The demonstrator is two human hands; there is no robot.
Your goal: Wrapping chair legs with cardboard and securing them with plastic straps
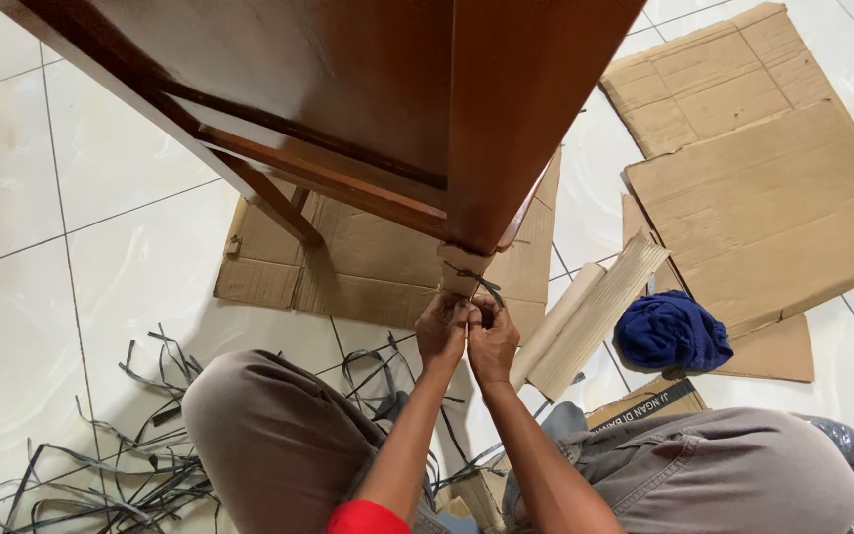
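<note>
Grey strap offcuts (101, 475) lie on the tile, well left of the fingers. Left hand (442, 331) and right hand (491, 341) touch each other, both pinching a dark strap (481, 284) around the cardboard pad (462, 269) on the wooden leg (516, 109) just above the fingertips. Right of fingers: corrugated strip (595, 311), blue cloth (672, 331).
</note>
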